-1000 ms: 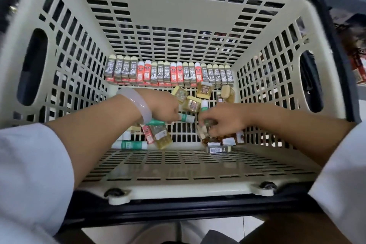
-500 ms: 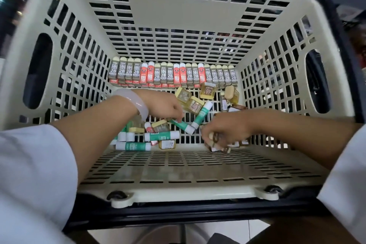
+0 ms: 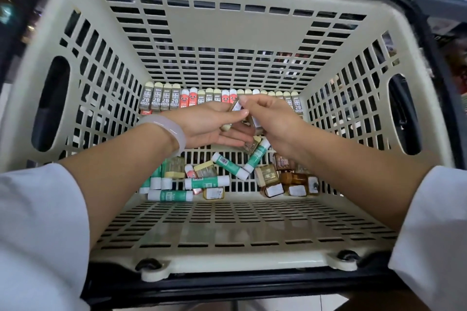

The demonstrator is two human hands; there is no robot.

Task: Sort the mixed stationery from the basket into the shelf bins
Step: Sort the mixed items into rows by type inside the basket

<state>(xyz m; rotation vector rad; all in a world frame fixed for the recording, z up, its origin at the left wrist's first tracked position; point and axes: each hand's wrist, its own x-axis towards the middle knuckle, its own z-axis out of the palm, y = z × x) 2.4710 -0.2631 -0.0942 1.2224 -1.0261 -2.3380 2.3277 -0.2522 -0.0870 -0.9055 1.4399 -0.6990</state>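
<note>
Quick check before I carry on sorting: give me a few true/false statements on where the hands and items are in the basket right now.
1. Both hands are raised above the basket floor and meet near its middle. True.
2. The right hand is empty. False: its fingers pinch a small box, and the left hand's thumb touches it too.
3. A row of 2B lead cases stands along the far wall. True.
4. The green glue sticks stand upright. False: they lie flat on the floor.
5. A bangle sits on the right wrist. False: it is on the left wrist.
</note>
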